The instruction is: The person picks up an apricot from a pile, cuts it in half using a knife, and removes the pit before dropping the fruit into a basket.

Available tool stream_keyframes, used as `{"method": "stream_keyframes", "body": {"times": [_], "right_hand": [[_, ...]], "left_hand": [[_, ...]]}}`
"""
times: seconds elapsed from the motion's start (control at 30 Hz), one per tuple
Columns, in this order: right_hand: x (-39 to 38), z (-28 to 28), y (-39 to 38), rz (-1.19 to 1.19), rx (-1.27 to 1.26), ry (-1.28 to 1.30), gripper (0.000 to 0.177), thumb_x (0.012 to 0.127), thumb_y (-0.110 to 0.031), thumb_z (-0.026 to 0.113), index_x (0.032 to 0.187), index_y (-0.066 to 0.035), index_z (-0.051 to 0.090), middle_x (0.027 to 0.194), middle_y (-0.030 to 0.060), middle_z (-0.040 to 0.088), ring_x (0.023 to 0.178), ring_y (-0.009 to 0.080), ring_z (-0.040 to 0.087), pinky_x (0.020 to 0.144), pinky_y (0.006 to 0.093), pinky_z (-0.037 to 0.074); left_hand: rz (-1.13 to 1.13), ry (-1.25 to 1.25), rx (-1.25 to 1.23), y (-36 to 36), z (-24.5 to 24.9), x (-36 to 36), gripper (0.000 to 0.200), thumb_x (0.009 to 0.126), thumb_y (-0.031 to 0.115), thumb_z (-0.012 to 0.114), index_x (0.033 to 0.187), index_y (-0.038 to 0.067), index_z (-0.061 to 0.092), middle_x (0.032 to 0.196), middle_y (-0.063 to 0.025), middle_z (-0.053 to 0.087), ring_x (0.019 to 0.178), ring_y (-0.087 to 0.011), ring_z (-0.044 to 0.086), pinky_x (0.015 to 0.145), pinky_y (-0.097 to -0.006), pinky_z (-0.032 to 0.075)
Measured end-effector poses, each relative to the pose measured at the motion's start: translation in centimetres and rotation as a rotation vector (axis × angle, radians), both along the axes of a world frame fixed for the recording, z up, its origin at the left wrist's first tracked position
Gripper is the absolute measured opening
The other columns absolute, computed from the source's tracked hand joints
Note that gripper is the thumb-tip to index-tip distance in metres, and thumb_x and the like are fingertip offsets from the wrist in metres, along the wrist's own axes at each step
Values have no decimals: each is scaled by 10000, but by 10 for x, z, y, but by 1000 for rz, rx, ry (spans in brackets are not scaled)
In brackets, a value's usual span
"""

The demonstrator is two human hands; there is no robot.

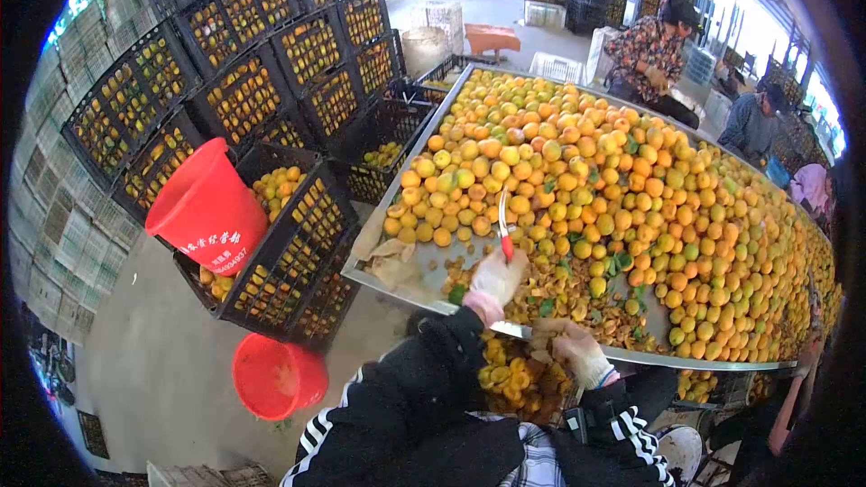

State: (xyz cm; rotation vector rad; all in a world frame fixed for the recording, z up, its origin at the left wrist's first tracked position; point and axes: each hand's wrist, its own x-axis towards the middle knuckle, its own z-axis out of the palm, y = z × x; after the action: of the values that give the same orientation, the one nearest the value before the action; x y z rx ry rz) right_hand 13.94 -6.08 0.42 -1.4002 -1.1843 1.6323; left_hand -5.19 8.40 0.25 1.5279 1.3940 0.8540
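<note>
My left hand [497,281], in a white glove, is closed on a curved knife [505,233] with a red handle, its blade pointing away over the table. My right hand [582,353], also gloved and stained brown at the fingers, hangs at the table's near edge with its fingers apart; I make out nothing held in it. Below it, a crate holds cut yellow fruit [510,377]. Cut fruit pieces [541,284] and a few green leaves lie on the metal-edged table [424,293] beyond my hands. Whole apricots [577,158] are heaped behind them.
Black crates [236,88] full of fruit are stacked at the left. A red bucket [206,207] rests tilted on a fruit crate; another red bucket [280,377] is on the floor. A co-worker in a patterned shirt [648,59] and others are along the table's far and right sides.
</note>
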Motion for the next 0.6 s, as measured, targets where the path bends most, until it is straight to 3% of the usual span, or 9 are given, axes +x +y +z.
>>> {"method": "stream_keyframes", "body": {"times": [0.03,0.1,0.13,0.17,0.23,0.3,0.37,0.53,0.6], "right_hand": [[-4,3,-4,3,-13,6,518,869,-77,547,1369,47,494,1243,143,633,1122,176,601,997,291,461],[-13,7,-8,211,10,-248,402,884,-168,534,1255,-46,634,1229,121,651,1127,212,618,952,323,481],[-13,4,-8,289,101,-407,408,911,-208,548,1285,-62,621,1230,114,654,1132,220,621,982,330,470],[-13,1,-10,291,95,-402,408,911,-208,548,1285,-62,621,1230,114,654,1132,220,621,982,330,470],[-11,0,-15,215,-24,-439,396,938,-237,539,1291,-80,622,1243,116,649,1146,226,615,1010,336,454],[-7,-1,-14,251,40,-443,407,952,-241,522,1307,-57,598,1251,128,642,1181,224,594,1042,330,431],[3,-20,-16,141,-59,-342,415,959,-248,517,1307,-32,584,1256,138,636,1211,222,572,1061,328,412],[7,-31,-19,60,-8,-292,403,970,-266,513,1274,-16,596,1238,152,640,1212,239,571,1068,328,405],[10,-35,-20,91,85,-348,360,983,-217,529,1279,-28,605,1148,31,641,953,110,577,874,266,482]], "left_hand": [[10,37,10,12,-4,-8,458,920,418,545,1092,3,639,974,-264,683,1014,-422,652,874,-461,501],[127,138,158,33,-18,-28,438,913,401,555,1074,3,645,932,-252,691,965,-424,662,827,-457,509],[163,61,124,54,-38,-40,412,907,376,573,1073,7,651,902,-245,696,937,-431,664,789,-464,510],[229,171,119,73,-54,-52,319,910,300,558,1073,42,650,963,-249,680,955,-442,640,826,-496,504],[291,294,176,86,-39,-76,292,908,268,555,1066,37,636,970,-247,681,957,-446,638,819,-506,502],[344,315,225,103,-47,-93,323,904,291,563,1084,31,632,958,-259,680,951,-455,638,810,-505,503],[395,331,276,115,-49,-105,356,900,314,570,1102,26,628,945,-271,678,944,-464,638,801,-504,504],[399,561,64,129,-47,-118,382,912,284,534,1220,64,582,1029,-247,683,987,-450,641,845,-514,503],[394,610,5,132,-51,-124,384,914,262,520,1245,76,576,1052,-238,686,1001,-440,645,857,-512,506]]}}
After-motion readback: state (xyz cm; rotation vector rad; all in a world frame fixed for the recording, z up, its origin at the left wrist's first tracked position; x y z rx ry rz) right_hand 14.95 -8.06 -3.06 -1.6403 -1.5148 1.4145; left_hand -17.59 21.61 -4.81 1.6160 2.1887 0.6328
